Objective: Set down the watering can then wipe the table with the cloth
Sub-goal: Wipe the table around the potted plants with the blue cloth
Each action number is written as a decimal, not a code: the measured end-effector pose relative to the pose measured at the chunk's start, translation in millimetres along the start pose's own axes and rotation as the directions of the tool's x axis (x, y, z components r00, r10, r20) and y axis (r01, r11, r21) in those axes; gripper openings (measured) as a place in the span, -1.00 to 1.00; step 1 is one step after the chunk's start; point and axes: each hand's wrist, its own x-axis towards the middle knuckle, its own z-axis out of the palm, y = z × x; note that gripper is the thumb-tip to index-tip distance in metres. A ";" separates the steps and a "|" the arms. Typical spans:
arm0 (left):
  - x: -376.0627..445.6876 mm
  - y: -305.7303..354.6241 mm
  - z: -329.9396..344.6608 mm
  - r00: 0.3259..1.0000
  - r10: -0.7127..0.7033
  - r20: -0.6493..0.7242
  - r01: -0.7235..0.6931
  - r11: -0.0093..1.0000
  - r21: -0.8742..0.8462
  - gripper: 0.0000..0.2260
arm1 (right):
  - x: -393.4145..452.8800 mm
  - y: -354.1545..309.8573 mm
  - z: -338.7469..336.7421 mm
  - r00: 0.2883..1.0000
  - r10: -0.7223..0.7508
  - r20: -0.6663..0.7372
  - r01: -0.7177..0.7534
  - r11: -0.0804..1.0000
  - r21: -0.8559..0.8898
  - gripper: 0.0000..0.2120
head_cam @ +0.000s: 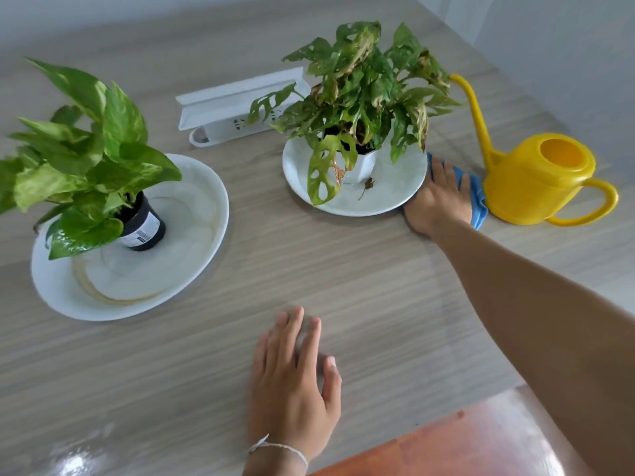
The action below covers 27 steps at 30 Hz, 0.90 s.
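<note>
Standing at far left on the grey wood-grain counter [343, 269], a green leafy plant in a black pot [142, 225] sits on a white plate [192, 269]. Nearer the front edge, the left hand [295, 376] lies flat, fingers straight, holding nothing. Further right, the right hand [439, 197] presses a blue cloth [477, 197] flat against the counter, fingers extended, between a second plated plant [357, 97] and the upright yellow plastic watering can [536, 180].

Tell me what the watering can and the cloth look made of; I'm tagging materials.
Watering can: apparently moulded plastic, uniform glossy yellow with smooth rounded edges. Cloth: soft blue fabric, possibly microfibre, matte and bunched under the right hand; its weave is too small to tell.
</note>
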 end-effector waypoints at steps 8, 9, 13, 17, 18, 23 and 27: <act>-1.3 -0.1 4.1 0.998 0.011 -0.059 -0.011 1.000 -0.002 -0.55 | 43.7 8.6 -6.3 0.999 -0.046 0.015 0.047 0.996 -0.077 -0.28; -1.4 -0.2 4.4 0.998 0.015 -0.064 -0.014 1.000 0.002 -0.55 | 46.2 8.9 -7.3 0.999 -0.053 0.012 0.054 0.995 -0.085 -0.28; -1.8 0.2 5.2 0.996 0.020 -0.082 -0.020 1.000 0.007 -0.55 | 48.6 9.9 -9.4 0.997 -0.071 0.013 0.072 0.993 -0.091 -0.28; -2.4 0.4 4.4 0.998 0.010 -0.054 -0.010 1.000 0.006 -0.55 | 46.0 10.0 -7.6 0.998 -0.064 0.016 0.065 0.994 -0.093 -0.30; -2.4 1.0 4.0 0.999 0.007 -0.050 -0.007 1.000 0.003 -0.54 | 43.8 9.8 -8.0 0.998 -0.059 0.023 0.061 0.994 -0.088 -0.31; -2.2 1.8 4.5 0.999 0.001 -0.046 -0.002 1.000 -0.012 -0.54 | 13.4 10.6 -9.5 0.998 -0.066 -0.021 0.066 0.998 -0.016 -0.39; -2.4 0.2 4.5 1.000 -0.003 -0.013 0.003 1.000 0.000 -0.54 | -20.4 11.3 -5.8 0.996 -0.075 -0.050 0.075 0.997 -0.013 -0.40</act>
